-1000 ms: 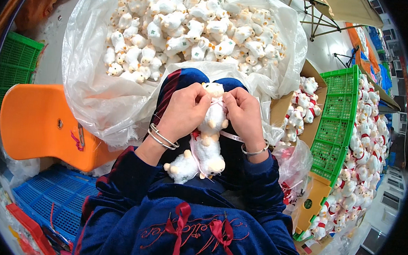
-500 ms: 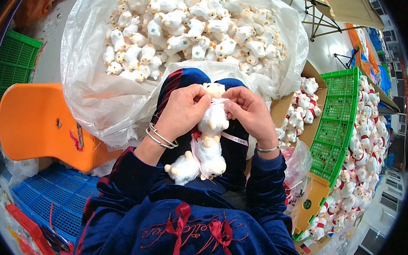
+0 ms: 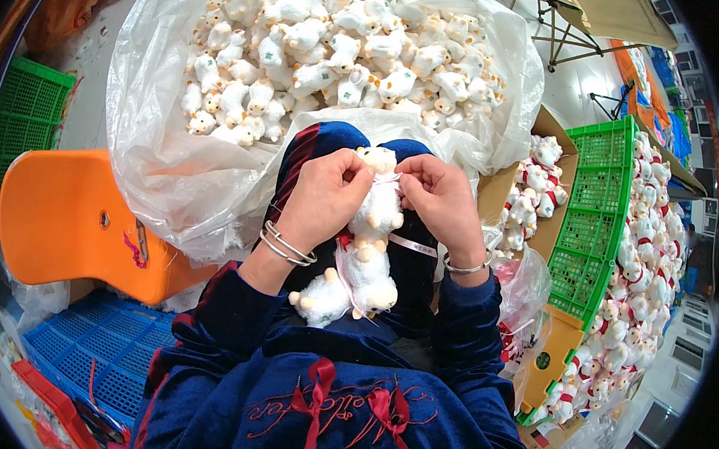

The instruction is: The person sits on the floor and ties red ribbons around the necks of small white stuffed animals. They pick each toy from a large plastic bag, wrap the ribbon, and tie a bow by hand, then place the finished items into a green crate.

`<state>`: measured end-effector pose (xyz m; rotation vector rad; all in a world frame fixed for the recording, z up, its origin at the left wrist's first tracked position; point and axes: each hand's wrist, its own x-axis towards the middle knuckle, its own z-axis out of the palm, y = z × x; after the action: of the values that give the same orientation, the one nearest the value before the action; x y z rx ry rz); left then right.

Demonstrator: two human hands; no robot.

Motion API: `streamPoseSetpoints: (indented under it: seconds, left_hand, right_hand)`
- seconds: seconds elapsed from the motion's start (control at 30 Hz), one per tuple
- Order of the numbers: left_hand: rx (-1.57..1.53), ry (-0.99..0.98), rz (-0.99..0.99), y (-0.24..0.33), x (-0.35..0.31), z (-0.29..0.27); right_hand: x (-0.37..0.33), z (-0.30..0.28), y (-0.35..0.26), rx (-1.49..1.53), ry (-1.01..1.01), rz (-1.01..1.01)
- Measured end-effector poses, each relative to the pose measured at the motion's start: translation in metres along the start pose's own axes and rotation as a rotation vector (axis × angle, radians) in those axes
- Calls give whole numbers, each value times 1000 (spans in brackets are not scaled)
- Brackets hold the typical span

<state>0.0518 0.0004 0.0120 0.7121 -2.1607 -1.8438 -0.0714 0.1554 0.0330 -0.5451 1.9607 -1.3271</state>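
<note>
A small white plush animal toy stands against my lap, its head up and its paws toward me. Around its neck runs a thin pale pink ribbon. My left hand pinches the ribbon at the left of the neck, thumb against forefinger. On the other side my right hand pinches it too, fingers closed. Under the held toy two more white plush toys lie on my lap: one plush toy in the middle, another plush toy to its left.
Ahead, a clear plastic bag holds a big heap of white plush toys. An orange chair stands at left, by a blue crate. At right are a cardboard box and a green crate, with red-ribboned toys beside them.
Both hands stay at the toy's neck with only slight finger movement. The ribbon, stretched nearly straight before, now dips in at the middle of the neck.
</note>
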Motion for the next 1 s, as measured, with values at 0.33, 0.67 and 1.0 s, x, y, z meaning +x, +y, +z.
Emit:
streamPoseSetpoints:
  seconds: [0.33, 0.67, 1.0]
  left_hand:
    - [37, -10, -8, 4, -3, 0]
    - [38, 78, 123, -5, -9, 7]
    - [-80, -31, -60, -10, -5, 3]
  right_hand:
    - [1, -2, 5, -12, -45, -67]
    - [3, 9, 1, -19, 30, -44]
    - [3, 6, 2, 91, 34, 99]
